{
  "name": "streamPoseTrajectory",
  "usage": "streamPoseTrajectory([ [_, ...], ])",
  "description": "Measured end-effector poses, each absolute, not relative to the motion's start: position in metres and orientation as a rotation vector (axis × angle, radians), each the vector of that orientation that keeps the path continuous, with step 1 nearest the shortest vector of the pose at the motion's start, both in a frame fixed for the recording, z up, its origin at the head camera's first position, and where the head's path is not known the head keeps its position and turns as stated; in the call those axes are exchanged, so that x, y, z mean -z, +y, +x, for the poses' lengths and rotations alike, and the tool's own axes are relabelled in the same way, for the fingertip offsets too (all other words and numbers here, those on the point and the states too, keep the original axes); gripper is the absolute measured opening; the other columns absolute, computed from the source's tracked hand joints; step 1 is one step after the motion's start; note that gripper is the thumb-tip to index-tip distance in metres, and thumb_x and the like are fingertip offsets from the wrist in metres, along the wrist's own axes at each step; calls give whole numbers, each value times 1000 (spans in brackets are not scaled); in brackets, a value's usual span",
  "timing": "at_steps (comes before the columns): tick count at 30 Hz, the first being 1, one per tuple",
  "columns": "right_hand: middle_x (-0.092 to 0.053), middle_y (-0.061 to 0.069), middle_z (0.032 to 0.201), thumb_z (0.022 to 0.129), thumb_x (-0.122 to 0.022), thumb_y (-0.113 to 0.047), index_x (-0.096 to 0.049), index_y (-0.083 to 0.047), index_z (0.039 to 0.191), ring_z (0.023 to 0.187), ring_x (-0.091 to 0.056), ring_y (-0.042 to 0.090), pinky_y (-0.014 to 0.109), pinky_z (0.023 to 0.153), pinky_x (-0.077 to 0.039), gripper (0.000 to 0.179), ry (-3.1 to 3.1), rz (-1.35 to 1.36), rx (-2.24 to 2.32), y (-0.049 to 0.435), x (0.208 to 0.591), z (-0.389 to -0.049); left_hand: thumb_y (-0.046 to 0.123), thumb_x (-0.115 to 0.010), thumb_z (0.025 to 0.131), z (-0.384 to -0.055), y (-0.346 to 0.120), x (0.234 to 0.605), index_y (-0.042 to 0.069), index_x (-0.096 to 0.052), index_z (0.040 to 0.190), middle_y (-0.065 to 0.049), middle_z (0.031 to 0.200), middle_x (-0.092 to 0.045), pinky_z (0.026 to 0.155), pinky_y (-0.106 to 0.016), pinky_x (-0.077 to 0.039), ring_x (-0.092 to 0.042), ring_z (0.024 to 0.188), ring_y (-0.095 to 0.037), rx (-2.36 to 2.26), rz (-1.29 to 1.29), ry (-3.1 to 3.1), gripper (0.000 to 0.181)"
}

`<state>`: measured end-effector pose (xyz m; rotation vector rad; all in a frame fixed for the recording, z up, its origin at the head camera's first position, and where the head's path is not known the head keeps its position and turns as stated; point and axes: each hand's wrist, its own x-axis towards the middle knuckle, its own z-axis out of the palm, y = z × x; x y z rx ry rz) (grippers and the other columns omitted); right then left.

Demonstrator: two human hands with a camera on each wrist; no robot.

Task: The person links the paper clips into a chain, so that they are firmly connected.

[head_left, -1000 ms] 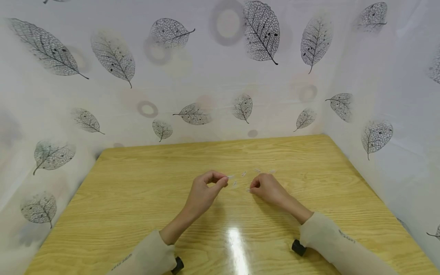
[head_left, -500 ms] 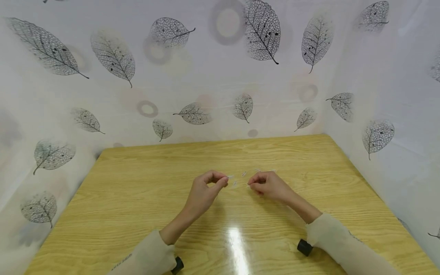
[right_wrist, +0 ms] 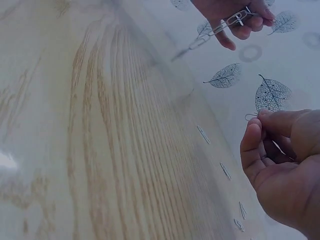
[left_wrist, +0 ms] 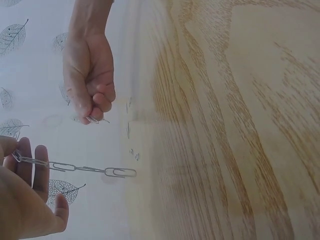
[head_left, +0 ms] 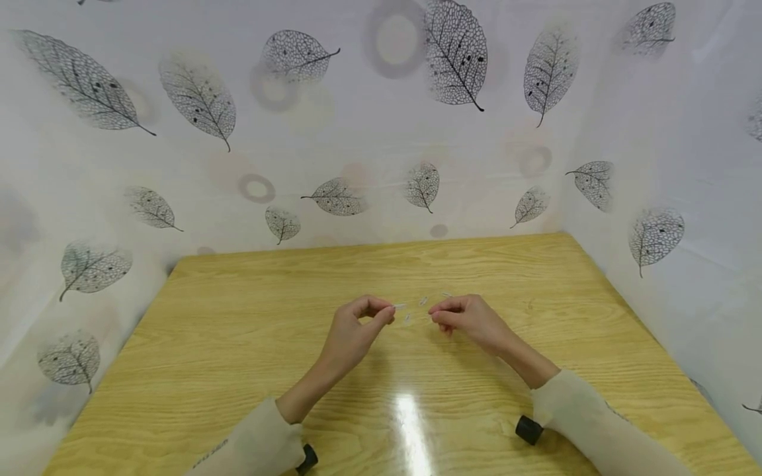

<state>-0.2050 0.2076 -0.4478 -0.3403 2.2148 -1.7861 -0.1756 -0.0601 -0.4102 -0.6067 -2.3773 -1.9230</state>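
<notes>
My left hand (head_left: 357, 332) pinches one end of a chain of linked silver paper clips between thumb and fingertips. That chain (left_wrist: 91, 168) stretches out from the fingers in the left wrist view, above the table. Facing it from the right, my right hand (head_left: 475, 324) pinches a single paper clip (right_wrist: 251, 117) between thumb and index finger; only a loop of it sticks out past the fingertips. A gap separates the right hand's clip from the chain. Both hands are held above the wooden table.
Several loose paper clips lie on the wooden table (head_left: 238, 344), among them one clip (head_left: 423, 301) between the hands and another clip (right_wrist: 203, 134) in the right wrist view. A leaf-patterned cloth (head_left: 357, 132) stands behind the table and along its sides.
My right hand has moved a little away from me with its paper clip and turned slightly, then stayed nearly still. The left hand with the chain has hardly moved.
</notes>
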Motion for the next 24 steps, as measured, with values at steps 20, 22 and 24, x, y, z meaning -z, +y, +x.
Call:
streamPoseTrajectory([
  [20, -71, 7, 87, 102, -67, -7, -74, 2, 103, 72, -62, 13, 24, 68, -55, 12, 1890, -303, 2171, 187, 395, -185, 16, -71, 100, -178, -58, 409, 6, -76, 101, -5, 93, -74, 73, -27, -50, -68, 88, -25, 1880, -666, -2394, 11],
  [22, -70, 8, 86, 101, -67, -6, -74, 2, 103, 71, -62, 13, 25, 68, -55, 11, 1886, -294, 2178, 182, 390, -183, 16, -72, 99, -178, -57, 409, 6, -76, 100, -4, 93, -75, 75, -28, -51, -67, 88, -26, 1877, -666, -2393, 11],
  [24, -69, 8, 85, 100, -68, -5, -73, 4, 103, 71, -61, 14, 26, 68, -55, 11, 1897, -283, 2187, 177, 385, -180, 16, -73, 99, -178, -57, 408, 7, -76, 100, -2, 93, -75, 76, -29, -51, -67, 88, -24, 1872, -663, -2392, 10],
])
